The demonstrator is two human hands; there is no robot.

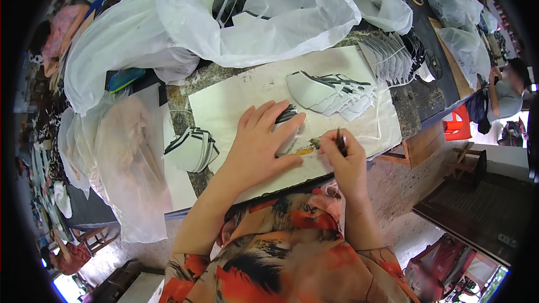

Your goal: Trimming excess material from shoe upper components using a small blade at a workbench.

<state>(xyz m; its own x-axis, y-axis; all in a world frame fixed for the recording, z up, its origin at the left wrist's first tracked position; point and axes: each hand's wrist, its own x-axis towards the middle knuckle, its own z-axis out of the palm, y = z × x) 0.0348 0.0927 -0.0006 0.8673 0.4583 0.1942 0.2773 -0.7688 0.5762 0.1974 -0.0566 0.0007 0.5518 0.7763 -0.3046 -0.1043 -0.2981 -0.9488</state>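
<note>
My left hand (255, 148) lies palm down with fingers spread over a small grey-white cut piece (287, 144) with dark strips at its top. Most of that piece is hidden under the hand. My right hand (349, 161) is closed around a slim dark tool (341, 142), whose kind I cannot make out. Beside its fingertips, a yellow strip (305, 151) and a dark smear lie on the white sheet (224, 106). Beyond my hands, white curved pieces with black edging (331, 94) are fanned in an overlapping row. More such pieces form a stack (191, 150) left of my left arm.
A large translucent plastic bag (264, 45) with dark pieces inside stands open at the back. Another plastic bag (129, 157) hangs over the table's left side. Grey pieces (387, 59) are bundled at the back right. A red stool (457, 123) and other people are farther right.
</note>
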